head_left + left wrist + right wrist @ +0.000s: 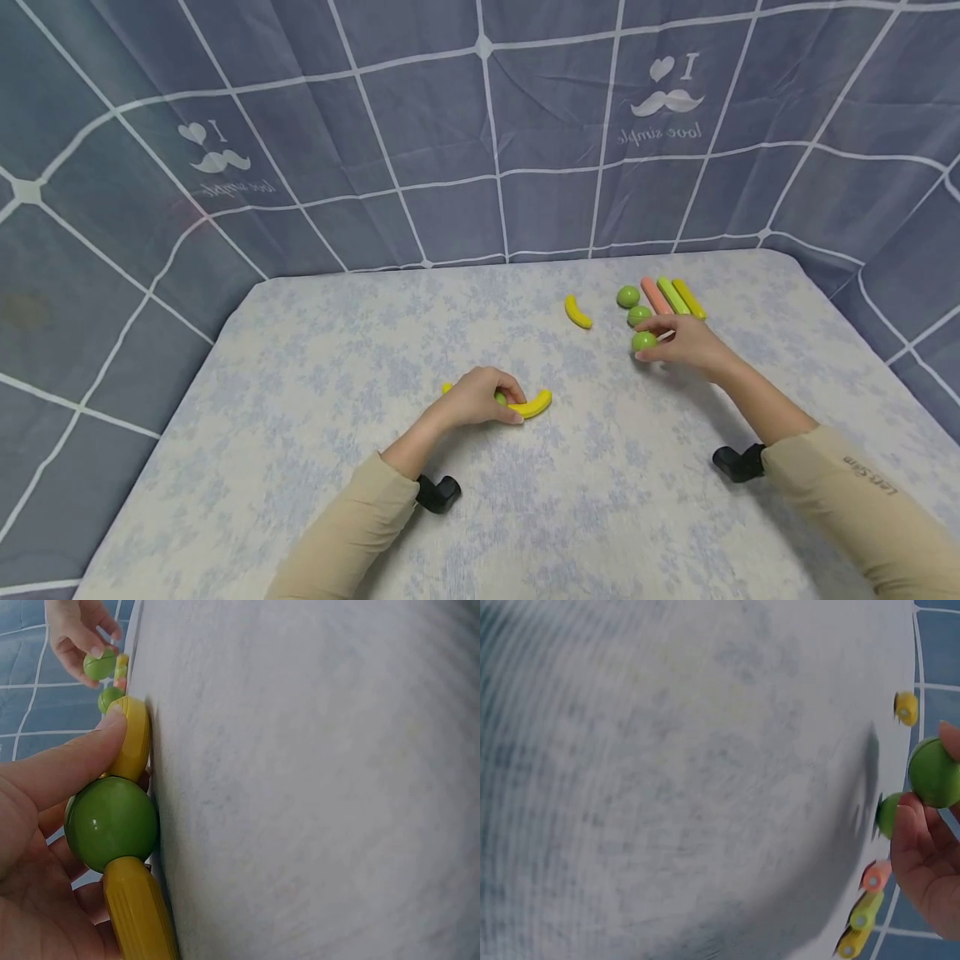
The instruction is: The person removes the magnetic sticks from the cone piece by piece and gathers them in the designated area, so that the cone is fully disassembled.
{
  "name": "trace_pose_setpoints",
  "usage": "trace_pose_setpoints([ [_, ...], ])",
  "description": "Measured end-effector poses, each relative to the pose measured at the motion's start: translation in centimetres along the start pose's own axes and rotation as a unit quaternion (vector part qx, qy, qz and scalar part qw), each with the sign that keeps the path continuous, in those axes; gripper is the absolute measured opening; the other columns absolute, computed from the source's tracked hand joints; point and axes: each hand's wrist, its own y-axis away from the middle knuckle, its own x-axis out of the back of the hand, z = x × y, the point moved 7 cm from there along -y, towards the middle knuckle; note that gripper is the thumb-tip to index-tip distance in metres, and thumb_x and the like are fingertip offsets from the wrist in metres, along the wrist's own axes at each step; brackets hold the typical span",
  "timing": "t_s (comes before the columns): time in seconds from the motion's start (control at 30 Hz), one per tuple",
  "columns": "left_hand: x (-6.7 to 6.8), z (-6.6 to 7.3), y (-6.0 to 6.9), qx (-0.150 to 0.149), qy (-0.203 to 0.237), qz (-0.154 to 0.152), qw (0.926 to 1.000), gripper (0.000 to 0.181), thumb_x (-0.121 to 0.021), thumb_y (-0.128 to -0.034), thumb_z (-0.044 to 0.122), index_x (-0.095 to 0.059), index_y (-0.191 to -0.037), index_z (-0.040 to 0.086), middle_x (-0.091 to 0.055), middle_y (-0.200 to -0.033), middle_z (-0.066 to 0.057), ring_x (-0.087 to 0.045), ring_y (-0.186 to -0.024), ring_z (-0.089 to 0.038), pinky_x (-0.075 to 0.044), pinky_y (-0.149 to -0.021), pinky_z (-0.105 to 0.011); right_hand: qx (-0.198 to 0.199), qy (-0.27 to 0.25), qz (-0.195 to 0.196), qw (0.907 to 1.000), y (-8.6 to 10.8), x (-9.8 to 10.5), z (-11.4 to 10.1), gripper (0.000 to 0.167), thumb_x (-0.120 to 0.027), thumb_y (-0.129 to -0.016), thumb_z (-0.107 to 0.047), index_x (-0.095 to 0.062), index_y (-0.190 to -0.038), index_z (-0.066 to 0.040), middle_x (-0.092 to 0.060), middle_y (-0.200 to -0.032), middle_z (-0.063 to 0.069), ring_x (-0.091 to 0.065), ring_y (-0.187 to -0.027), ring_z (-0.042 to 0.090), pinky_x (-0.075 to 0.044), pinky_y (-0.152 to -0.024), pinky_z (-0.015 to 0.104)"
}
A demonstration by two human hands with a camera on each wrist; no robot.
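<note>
My left hand [476,397] pinches a yellow toy banana [536,404] on the table between thumb and fingers. In the left wrist view a green ball [112,823] touches that banana, and a second yellow banana [139,909] meets the ball's other side. The left hand hides most of this second banana in the head view. At the right, my right hand [692,343] grips another green ball [643,342] with thumb and fingertips. The right wrist view shows this ball raised off the tabletop. Beyond it are two more green balls [627,296], one of them close to the fingers.
A single yellow banana [577,312] lies left of the balls. Behind the right hand, pink [655,296], light green [672,296] and yellow [689,298] sticks lie side by side. A grey-blue checked curtain [442,125] borders the patterned table [337,333].
</note>
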Motion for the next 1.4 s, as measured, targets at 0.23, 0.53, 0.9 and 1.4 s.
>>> trace_pose_setpoints([
  [0.23, 0.1, 0.2, -0.2, -0.004, 0.003, 0.001, 1.0000, 0.014, -0.077, -0.0763, 0.010, -0.071, -0.089, 0.010, -0.062, -0.079, 0.005, -0.053, -0.072, -0.009, -0.044, -0.066, -0.023, -0.020, 0.006, 0.024, 0.9995, -0.3, 0.8, 1.3, 0.052, -0.072, -0.080, -0.012, -0.053, -0.124, 0.007, -0.049, -0.120, 0.026, -0.052, -0.100, 0.035, -0.050, -0.068, 0.027],
  [0.53, -0.2, -0.1, 0.0, 0.006, 0.006, -0.008, 0.9999, 0.012, -0.076, -0.0776, 0.012, -0.071, -0.088, 0.012, -0.061, -0.076, 0.007, -0.053, -0.070, -0.009, -0.043, -0.065, -0.023, -0.037, 0.009, 0.032, 0.9988, -1.0, 0.6, 2.3, 0.053, -0.073, -0.080, -0.012, -0.053, -0.125, 0.006, -0.049, -0.123, 0.026, -0.050, -0.104, 0.037, -0.048, -0.069, 0.025],
  [0.9, -0.1, 0.1, -0.1, -0.003, 0.016, -0.007, 0.9998, 0.012, -0.076, -0.0773, 0.011, -0.071, -0.089, 0.011, -0.061, -0.076, 0.006, -0.052, -0.070, -0.009, -0.042, -0.065, -0.023, -0.040, 0.013, 0.049, 0.9979, -1.1, 0.8, 1.8, 0.051, -0.074, -0.079, -0.009, -0.053, -0.123, 0.005, -0.050, -0.122, 0.027, -0.052, -0.103, 0.036, -0.050, -0.068, 0.027],
  [1.4, -0.3, 0.0, -0.3, -0.008, 0.007, -0.007, 0.9999, 0.012, -0.075, -0.0786, 0.013, -0.071, -0.090, 0.012, -0.061, -0.080, 0.007, -0.051, -0.075, -0.010, -0.043, -0.068, -0.024, -0.037, 0.008, 0.069, 0.9969, -1.3, 0.9, 2.0, 0.046, -0.075, -0.077, -0.009, -0.055, -0.117, 0.003, -0.052, -0.115, 0.023, -0.051, -0.099, 0.033, -0.048, -0.066, 0.023],
])
